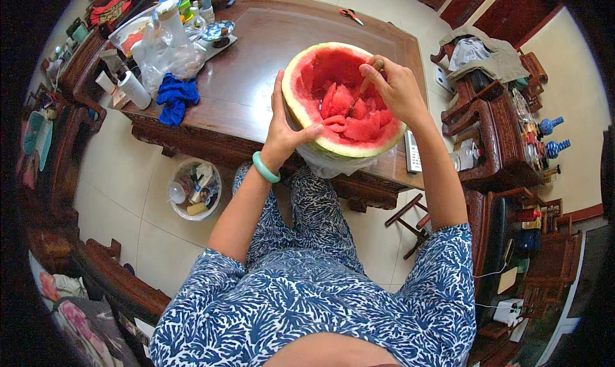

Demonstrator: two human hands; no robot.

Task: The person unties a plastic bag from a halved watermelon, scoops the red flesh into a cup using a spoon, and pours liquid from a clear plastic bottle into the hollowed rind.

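A halved watermelon (300, 79) with a hollowed red inside sits tilted toward me near the table's front edge. Loose chunks of red flesh (336, 100) lie in its hollow. My left hand (287, 127), a pale green bangle at its wrist, holds the rind on the left, thumb over the near rim. My right hand (399, 86) reaches over the right rim, gripping a slim utensil (378, 65) by its handle. The utensil's lower end goes down among the chunks, so its shape there is hidden. Under the melon is a crumpled clear plastic bag (326, 165).
The dark wooden table (230, 88) also bears orange-handled scissors (350, 15), a blue cloth (177, 98), a clear plastic bag (168, 55), a white cylindrical container (134, 91) and a calculator-like device (413, 151). Below, a waste bin (194, 189) stands left of my legs; a wooden stool (411, 218) is at right.
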